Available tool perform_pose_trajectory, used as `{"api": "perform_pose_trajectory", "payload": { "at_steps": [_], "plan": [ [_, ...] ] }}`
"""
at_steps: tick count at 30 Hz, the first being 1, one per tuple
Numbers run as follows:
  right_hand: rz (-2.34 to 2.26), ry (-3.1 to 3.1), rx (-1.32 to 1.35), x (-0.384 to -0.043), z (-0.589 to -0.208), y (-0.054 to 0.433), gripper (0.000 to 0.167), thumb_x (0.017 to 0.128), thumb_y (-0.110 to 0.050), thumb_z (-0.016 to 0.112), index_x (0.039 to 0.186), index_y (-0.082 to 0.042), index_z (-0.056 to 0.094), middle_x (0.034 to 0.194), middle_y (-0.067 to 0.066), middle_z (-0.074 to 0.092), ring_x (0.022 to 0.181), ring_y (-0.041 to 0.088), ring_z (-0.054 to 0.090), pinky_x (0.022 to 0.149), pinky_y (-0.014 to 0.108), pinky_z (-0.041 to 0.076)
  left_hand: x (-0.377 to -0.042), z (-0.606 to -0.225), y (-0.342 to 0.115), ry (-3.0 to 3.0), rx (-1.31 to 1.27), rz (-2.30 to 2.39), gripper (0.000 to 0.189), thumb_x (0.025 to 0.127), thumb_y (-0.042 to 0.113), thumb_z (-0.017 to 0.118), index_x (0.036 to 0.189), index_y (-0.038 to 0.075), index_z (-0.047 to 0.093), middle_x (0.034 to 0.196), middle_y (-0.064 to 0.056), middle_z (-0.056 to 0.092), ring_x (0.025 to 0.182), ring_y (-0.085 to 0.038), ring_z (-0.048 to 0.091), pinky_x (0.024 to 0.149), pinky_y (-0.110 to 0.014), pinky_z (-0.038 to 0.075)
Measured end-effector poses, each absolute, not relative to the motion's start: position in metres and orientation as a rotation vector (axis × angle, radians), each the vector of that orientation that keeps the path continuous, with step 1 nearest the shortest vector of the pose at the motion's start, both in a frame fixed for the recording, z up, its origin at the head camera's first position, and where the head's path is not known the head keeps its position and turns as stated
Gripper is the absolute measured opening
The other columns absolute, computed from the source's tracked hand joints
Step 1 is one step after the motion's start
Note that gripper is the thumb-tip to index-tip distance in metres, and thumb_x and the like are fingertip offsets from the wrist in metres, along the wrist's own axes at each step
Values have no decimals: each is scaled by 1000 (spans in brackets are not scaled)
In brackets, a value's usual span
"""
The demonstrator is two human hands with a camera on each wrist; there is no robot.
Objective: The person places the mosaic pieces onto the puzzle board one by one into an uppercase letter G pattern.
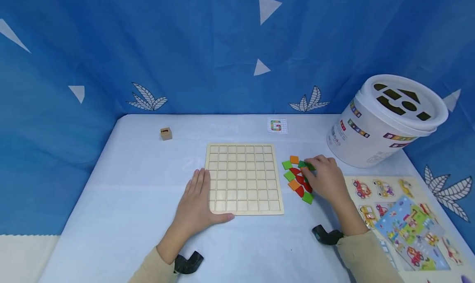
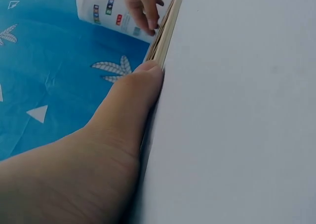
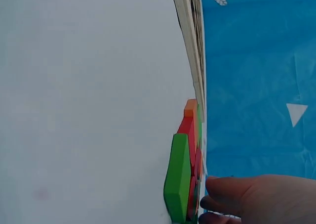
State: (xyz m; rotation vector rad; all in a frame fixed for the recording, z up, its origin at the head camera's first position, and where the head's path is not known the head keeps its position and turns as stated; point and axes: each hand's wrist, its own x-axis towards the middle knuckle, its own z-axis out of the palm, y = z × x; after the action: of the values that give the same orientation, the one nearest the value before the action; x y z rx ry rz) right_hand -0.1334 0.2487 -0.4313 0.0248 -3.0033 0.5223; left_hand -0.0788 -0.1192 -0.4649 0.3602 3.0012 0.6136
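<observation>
A pale wooden board [image 1: 241,175], squarish and divided into a grid of small cells, is lying flat on the tabletop [image 1: 130,217], with the left hand [image 1: 196,204] resting along its left edge and its thumb touching the near edge. Just beside its right edge, thin coloured pieces [image 1: 294,185] are lying in a loose cluster: orange, light green, red and dark green, some partly hiding behind the right hand [image 1: 326,179].

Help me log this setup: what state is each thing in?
Pale square wooden grid board: flat, unfilled
Flat red, green, orange tiles: clustered
White round plastic bucket: upright, lidded
White square G card: face up
Blue illustrated rectangular sheet: face up
Cream vehicle-picture panel: partly covered
</observation>
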Motion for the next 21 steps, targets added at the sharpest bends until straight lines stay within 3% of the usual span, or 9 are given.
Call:
{"api": "perform_pose_trajectory", "payload": {
  "at_steps": [7, 15, 21],
  "plan": [
    [570, -3033, -59, -145, -429, 247, 35, 89, -27, 74, 116, -4, 70, 115, 21, 62, 107, 39, 47, 85, 54, 52, -80, -467, -119, 3011, 370, 609, 145, 61, 94, 58, 158, 0, 6, 167, -17, 3, 156, -30, 0, 126, -49, 13],
    [785, -3041, -116, -152, -432, 248, 26, 90, -24, 74, 106, -8, 62, 102, 15, 59, 103, 32, 45, 80, 44, 54, -80, -470, -120, 3025, 370, 598, 144, 61, 96, 54, 158, 0, 6, 167, -16, 3, 156, -29, 0, 126, -48, 13],
    [881, -3006, -71, -153, -432, 249, 22, 91, -22, 73, 106, -11, 60, 96, 11, 62, 93, 26, 51, 77, 37, 54, -79, -471, -121, 3027, 363, 603, 144, 61, 95, 56, 158, 1, 6, 167, -15, 4, 156, -28, 1, 126, -48, 13]
  ]
}}
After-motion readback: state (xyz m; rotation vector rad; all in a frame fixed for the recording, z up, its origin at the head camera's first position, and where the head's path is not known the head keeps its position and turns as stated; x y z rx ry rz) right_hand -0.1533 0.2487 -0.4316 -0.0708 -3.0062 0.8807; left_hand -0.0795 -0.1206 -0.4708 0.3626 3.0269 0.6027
